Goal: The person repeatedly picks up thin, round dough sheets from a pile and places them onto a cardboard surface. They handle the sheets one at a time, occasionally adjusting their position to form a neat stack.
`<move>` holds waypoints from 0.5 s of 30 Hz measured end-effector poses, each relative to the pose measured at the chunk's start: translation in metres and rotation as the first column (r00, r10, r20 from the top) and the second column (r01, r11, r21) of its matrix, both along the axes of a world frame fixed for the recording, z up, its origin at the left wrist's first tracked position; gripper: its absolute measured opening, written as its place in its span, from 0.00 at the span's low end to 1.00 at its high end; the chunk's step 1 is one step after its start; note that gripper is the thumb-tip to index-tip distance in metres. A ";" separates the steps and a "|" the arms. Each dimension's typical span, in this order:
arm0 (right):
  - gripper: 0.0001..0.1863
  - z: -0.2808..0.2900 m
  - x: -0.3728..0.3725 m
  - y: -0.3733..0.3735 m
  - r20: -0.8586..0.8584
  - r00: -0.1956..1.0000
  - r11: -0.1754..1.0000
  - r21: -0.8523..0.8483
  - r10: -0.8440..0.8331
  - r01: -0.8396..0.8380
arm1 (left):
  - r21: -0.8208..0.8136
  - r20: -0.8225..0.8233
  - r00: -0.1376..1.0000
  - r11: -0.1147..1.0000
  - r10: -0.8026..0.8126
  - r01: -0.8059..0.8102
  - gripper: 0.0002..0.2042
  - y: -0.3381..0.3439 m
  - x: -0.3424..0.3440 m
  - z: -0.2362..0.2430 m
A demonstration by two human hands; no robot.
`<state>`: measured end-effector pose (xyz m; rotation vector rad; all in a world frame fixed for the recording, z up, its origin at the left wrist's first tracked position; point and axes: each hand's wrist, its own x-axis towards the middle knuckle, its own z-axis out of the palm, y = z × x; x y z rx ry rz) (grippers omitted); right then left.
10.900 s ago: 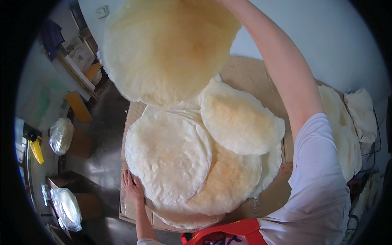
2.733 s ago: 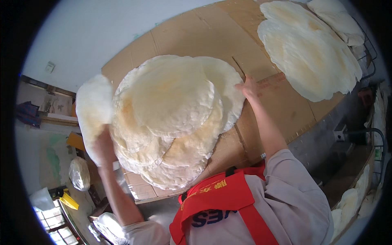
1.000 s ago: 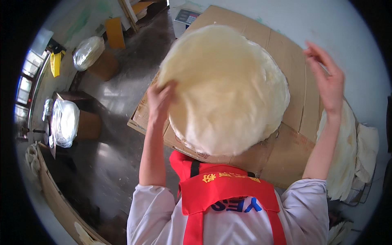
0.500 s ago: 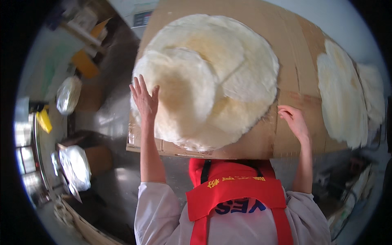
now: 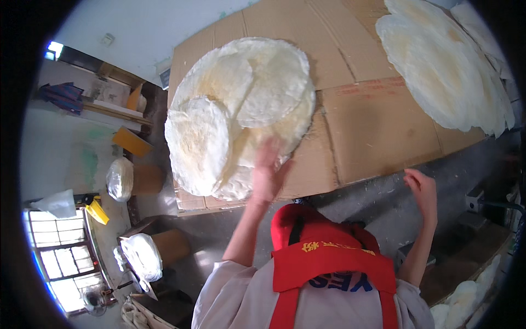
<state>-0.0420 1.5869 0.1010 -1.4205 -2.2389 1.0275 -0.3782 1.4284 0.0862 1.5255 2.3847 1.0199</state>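
A pile of pale, round, thin sheets with golden patches [image 5: 246,88] lies on a cardboard-covered tabletop [image 5: 378,137], a smaller round sheet [image 5: 197,145] on top at its left. My left hand [image 5: 267,172], blurred by motion, is over the pile's front right, its fingers apart and holding nothing. My right hand [image 5: 421,189] is curled with nothing visible in it, just beyond the table's front edge, to the right of the pile.
A second heap of sheets [image 5: 438,71] lies at the table's back right. Plastic-wrapped bundles on brown containers [image 5: 147,181] stand on the floor at left, near a window [image 5: 60,252]. More pale sheets [image 5: 460,301] are on a rack at lower right.
The sheet held aloft earlier is no longer raised. Since half a second ago my left hand has moved right across the pile, my right hand beyond the table edge, and the view has turned.
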 end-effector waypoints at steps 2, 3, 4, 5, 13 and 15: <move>0.11 -0.009 0.053 -0.005 0.049 0.999 0.999 -0.038 -0.010 0.012 | -0.036 -0.009 0.953 0.953 -0.303 0.302 0.23 0.024 0.072 -0.005; 0.11 -0.016 0.083 -0.007 0.030 0.998 0.997 -0.054 -0.047 0.049 | 0.004 -0.076 0.908 0.911 -0.411 0.412 0.21 0.031 0.105 -0.016; 0.11 -0.027 0.118 -0.012 0.016 0.996 0.993 -0.075 -0.090 0.091 | -0.004 0.044 0.876 0.877 -0.480 0.481 0.19 0.039 0.144 -0.015; 0.11 -0.033 0.147 -0.022 0.029 0.990 0.983 -0.114 -0.139 0.141 | -0.005 0.062 0.827 0.829 -0.558 0.560 0.18 0.046 0.177 -0.019; 0.15 -0.054 0.331 -0.038 0.055 0.942 0.890 -0.312 -0.331 0.331 | -0.323 0.219 0.416 0.337 -0.883 0.885 0.19 0.112 0.370 -0.032; 0.15 -0.053 0.361 -0.026 0.024 0.934 0.883 -0.320 -0.355 0.344 | -0.362 0.265 0.383 0.277 -0.885 0.890 0.18 0.131 0.399 -0.035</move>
